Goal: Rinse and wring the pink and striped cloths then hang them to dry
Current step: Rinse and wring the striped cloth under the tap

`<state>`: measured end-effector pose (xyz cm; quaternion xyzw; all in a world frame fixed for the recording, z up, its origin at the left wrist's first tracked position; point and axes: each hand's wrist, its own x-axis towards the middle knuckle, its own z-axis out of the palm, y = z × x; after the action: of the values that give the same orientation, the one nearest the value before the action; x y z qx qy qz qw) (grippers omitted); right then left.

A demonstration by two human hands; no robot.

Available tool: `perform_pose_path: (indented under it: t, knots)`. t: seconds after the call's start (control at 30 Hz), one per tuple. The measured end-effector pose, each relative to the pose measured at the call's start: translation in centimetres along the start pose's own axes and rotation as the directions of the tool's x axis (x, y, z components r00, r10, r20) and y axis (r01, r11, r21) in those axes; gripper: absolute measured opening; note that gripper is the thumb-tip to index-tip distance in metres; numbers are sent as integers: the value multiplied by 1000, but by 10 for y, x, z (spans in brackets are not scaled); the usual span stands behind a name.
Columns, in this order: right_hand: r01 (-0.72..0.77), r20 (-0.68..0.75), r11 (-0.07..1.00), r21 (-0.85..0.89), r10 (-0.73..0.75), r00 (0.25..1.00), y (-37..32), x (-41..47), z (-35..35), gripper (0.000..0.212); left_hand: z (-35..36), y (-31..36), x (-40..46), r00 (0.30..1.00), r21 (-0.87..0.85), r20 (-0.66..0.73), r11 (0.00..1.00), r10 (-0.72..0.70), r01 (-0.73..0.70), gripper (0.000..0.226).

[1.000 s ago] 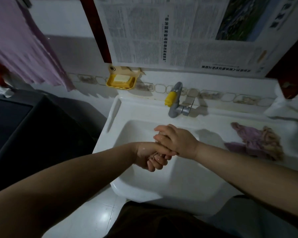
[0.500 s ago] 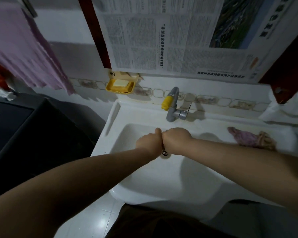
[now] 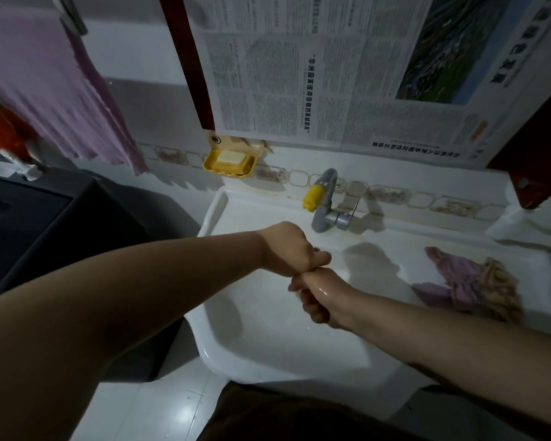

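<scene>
A pink cloth (image 3: 54, 90) hangs from a rail at the upper left. A crumpled pink and tan striped cloth (image 3: 471, 284) lies on the right ledge of the white sink (image 3: 268, 338). Over the basin, my left hand (image 3: 287, 249) is curled round the top of my wet right hand (image 3: 315, 300). The right hand's fingers curl downward and hold nothing. No cloth is in either hand. Both hands are well left of the striped cloth.
A grey tap (image 3: 325, 202) with a yellow nozzle stands just behind my hands. On the wall above hang a yellow soap dish (image 3: 229, 162) and a newspaper (image 3: 331, 74). A dark cabinet (image 3: 45, 233) stands left of the sink, a white towel (image 3: 535, 224) at far right.
My hands went from rubbing palm over palm to the left hand clasping the right from above. They moved slightly toward the tap. The cloths have not moved.
</scene>
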<state>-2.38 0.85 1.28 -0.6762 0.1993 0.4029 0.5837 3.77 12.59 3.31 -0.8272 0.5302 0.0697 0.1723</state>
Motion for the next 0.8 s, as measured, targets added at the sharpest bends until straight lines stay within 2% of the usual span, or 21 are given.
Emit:
perform_pose_path:
  t: [0.07, 0.17, 0.27, 0.33, 0.4, 0.6, 0.7, 0.8]
  knots:
    - [-40, 42, 999, 36, 39, 998, 6, -5, 3, 26, 5, 4, -4, 997, 27, -46, 998, 55, -54, 27]
    - [-68, 76, 993, 91, 62, 995, 9, -7, 7, 25, 5, 3, -13, 968, 23, -212, 991, 135, -133, 24]
    - [-87, 95, 986, 145, 73, 993, 9, -11, 12, 24, 5, 1, -17, 945, 51, -292, 990, 144, -135, 27]
    - [-85, 112, 982, 171, 67, 991, 10, -14, 14, 24, 4, 2, -20, 921, 60, -356, 987, 159, -147, 22]
    - [-80, 128, 979, 189, 56, 990, 11, -18, 16, 24, 6, 2, -22, 907, 68, -393, 989, 148, -132, 15]
    - [-83, 179, 987, 134, 58, 982, 7, -24, 18, 28, 8, 3, -31, 909, 7, -404, 994, 100, -106, 20]
    - [-43, 210, 998, 53, 31, 977, 3, -22, 15, 15, 16, 4, -34, 927, -63, -376, 998, 0, -25, 28]
    - [135, 173, 988, -76, -120, 978, -4, -14, 6, 18, 23, 4, -42, 935, -229, -235, 950, -264, 211, 34]
